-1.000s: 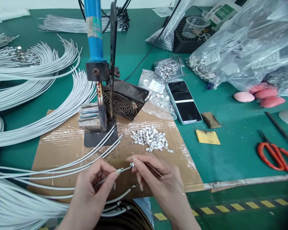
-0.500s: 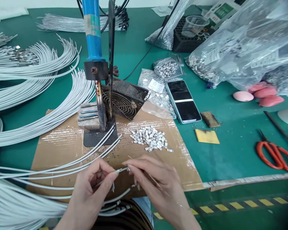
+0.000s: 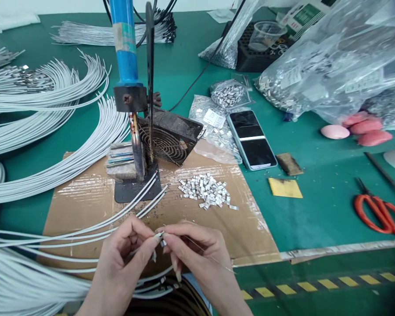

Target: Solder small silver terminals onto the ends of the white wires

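White-sheathed: grips a cable end (image 3: 160,235) between thumb and finger of the left hand (image 3: 127,256), closed firmly, above the near part of the cardboard (image 3: 250,232). Pinches a small metal tab (image 3: 163,242) right at that end with the right hand (image 3: 199,252), closed too, and carries a thin wire (image 3: 222,263) slanting back across its fingers. Cannot tell, behind touching fingertips, whether fitted around the cable or only resting against it.

Could lose the tab sideways if squeezed off-centre, with so little surface to hold; could then drop it towards the lap, hard to find again. Could bend or snag the wire by turning the right wrist sharply. Risks a tug on the held end if leaning a forearm on the white cable bundle (image 3: 29,281) at the left. Could scatter the metal pile (image 3: 209,192) ahead with a careless right-hand swing. Cannot judge heat in the soldering iron (image 3: 127,66); if hot, could scorch the loose cables (image 3: 138,200) reaching over its black base (image 3: 123,193).
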`<state>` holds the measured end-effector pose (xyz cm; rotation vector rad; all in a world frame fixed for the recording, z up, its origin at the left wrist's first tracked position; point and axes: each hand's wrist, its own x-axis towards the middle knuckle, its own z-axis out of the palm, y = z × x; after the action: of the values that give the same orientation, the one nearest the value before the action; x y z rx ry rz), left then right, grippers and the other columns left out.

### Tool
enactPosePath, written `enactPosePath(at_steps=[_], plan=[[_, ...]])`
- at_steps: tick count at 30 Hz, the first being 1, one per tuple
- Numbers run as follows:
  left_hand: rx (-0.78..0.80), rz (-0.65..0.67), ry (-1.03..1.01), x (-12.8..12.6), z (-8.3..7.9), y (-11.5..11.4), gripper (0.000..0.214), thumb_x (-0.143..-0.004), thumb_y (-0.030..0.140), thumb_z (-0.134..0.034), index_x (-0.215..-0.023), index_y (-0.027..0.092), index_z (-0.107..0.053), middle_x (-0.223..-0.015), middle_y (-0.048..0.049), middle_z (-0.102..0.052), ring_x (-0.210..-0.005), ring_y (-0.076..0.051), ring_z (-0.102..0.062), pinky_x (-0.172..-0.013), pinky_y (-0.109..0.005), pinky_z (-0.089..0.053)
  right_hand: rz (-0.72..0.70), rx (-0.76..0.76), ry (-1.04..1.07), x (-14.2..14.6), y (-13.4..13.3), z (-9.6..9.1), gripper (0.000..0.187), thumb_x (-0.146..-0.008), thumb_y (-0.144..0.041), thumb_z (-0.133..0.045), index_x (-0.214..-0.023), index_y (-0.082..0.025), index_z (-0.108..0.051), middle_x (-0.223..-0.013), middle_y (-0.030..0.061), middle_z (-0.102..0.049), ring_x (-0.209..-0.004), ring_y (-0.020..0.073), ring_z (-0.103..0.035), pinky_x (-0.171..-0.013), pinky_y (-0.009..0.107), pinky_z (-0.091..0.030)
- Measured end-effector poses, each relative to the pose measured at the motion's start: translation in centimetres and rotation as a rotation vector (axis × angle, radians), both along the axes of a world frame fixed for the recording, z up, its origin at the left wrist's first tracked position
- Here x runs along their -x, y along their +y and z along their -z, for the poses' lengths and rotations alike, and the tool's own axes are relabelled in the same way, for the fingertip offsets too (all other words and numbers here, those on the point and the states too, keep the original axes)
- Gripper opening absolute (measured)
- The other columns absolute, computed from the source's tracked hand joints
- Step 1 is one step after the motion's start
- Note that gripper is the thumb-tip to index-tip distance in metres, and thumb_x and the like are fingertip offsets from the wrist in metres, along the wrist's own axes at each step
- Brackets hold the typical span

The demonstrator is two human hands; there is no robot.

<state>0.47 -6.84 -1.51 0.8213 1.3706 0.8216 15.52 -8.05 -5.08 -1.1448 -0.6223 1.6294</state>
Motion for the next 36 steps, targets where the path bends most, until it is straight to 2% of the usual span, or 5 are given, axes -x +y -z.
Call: enactPosePath(at_steps=[5,16,19,25,36], plan=[[-0.009,-0.005,-0.011,0.0,0.3,-0.2,0.035,-0.082,0.048,-0.086,-0.072,0.019,-0.068,-0.064,0.0034,-0.066,-0.062,-0.011,-0.057,-0.060,-0.019,-0.045,0.041,-0.029,0.027,0.3,-0.2,0.1,0.012,-0.084,-0.037,-0.088,-0.086,-0.025,-0.090,-0.065,-0.0007,-0.066,-0.043,0.0047,-0.055,-0.040,0.013,-0.048],[-0.024,0.049,0.007,0.3,0.1,-0.4,0.031,-0.083,0.041,-0.085,-0.069,0.020,-0.067,-0.064,0.0032,-0.062,-0.061,-0.011,-0.051,-0.057,-0.019,-0.038,-0.020,0.179,0.151,-0.6,-0.3,-1.0,0.024,-0.072,-0.041,-0.095,-0.071,-0.019,-0.086,-0.057,0.0000,-0.072,-0.038,0.0052,-0.059,-0.039,0.013,-0.049],[0.053,0.099,-0.035,0.7,-0.4,-0.2,0.036,-0.083,0.046,-0.083,-0.068,0.018,-0.066,-0.062,0.0027,-0.060,-0.059,-0.011,-0.046,-0.054,-0.019,-0.034,-0.087,0.139,0.084,-1.3,-0.2,-1.2,0.017,-0.065,-0.026,-0.099,-0.066,-0.016,-0.084,-0.052,-0.0002,-0.070,-0.038,0.0069,-0.062,-0.040,0.012,-0.049],[0.115,0.110,0.091,0.1,-1.4,0.4,0.032,-0.074,0.037,-0.086,-0.065,0.016,-0.063,-0.057,0.0065,-0.050,-0.056,-0.009,-0.040,-0.052,-0.017,-0.031,-0.203,0.026,-0.196,-1.8,0.4,-1.9,0.007,-0.077,-0.020,-0.083,-0.072,-0.016,-0.084,-0.055,-0.0003,-0.068,-0.042,0.0104,-0.064,-0.044,0.017,-0.053],[-0.002,-0.019,0.140,-1.2,-1.0,-0.2,0.034,-0.080,0.042,-0.082,-0.065,0.017,-0.065,-0.052,0.0058,-0.054,-0.050,-0.007,-0.038,-0.049,-0.018,-0.028,0.060,0.153,-0.102,0.4,-0.2,-2.5,0.027,-0.073,-0.039,-0.093,-0.068,-0.016,-0.079,-0.052,-0.0009,-0.068,-0.036,0.0076,-0.057,-0.037,0.016,-0.050]])
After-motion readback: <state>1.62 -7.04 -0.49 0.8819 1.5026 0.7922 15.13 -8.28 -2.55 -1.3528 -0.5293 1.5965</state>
